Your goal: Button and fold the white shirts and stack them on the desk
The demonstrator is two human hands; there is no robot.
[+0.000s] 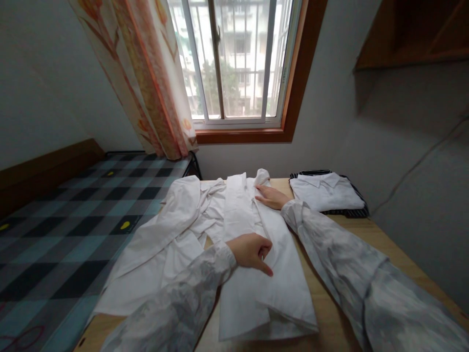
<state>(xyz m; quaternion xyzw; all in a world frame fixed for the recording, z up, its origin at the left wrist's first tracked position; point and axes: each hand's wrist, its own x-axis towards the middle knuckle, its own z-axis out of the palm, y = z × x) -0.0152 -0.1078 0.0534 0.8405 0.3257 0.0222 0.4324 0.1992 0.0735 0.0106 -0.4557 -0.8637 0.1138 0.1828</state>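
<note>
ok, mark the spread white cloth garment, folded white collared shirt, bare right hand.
Spread white cloth garment (236, 210): head view, on its smooth middle strip.
Folded white collared shirt (327, 195): head view, on its flat front.
Bare right hand (274, 197): head view, on its back.

1. The room is dim; daylight enters through the window at top centre.
2. The glass is overexposed, leaving the building outside pale, hazy and short on detail.
3. The wall darkens toward both upper corners, with a soft shadow below the shelf.
4. The white shirt is among the brightest things indoors, with gentle grey shading in its folds.
5. Wide-angle distortion makes the curtain and window frame lean.
6. Fine texture looks slightly smeared on the sleeves.
</note>
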